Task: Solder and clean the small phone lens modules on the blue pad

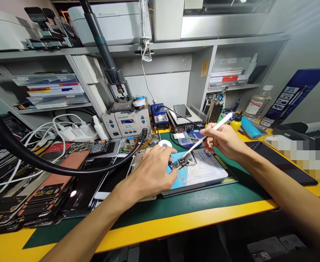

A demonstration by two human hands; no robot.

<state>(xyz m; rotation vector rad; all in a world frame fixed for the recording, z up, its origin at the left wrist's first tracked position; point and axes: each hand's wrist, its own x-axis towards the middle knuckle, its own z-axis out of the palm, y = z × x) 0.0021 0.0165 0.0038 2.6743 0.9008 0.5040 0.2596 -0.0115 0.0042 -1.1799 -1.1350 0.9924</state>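
Note:
A small camera module board (179, 163) lies on a light blue and white pad (200, 173) in the middle of the bench. My left hand (152, 171) presses its fingertips down on the board's left end, fingers pinched. My right hand (223, 140) is closed round a white-handled brush (207, 135), held like a pen. The bristle end rests on the board's right side.
The bench is yellow (176, 225) with a green mat (192, 202). Stacked phones and back covers (40, 193) fill the left. A soldering station (127, 122), hot plate (186, 120) and white tape roll (165, 143) stand behind. A black hose (26, 156) arcs over the left. A dark tablet (282, 162) lies right.

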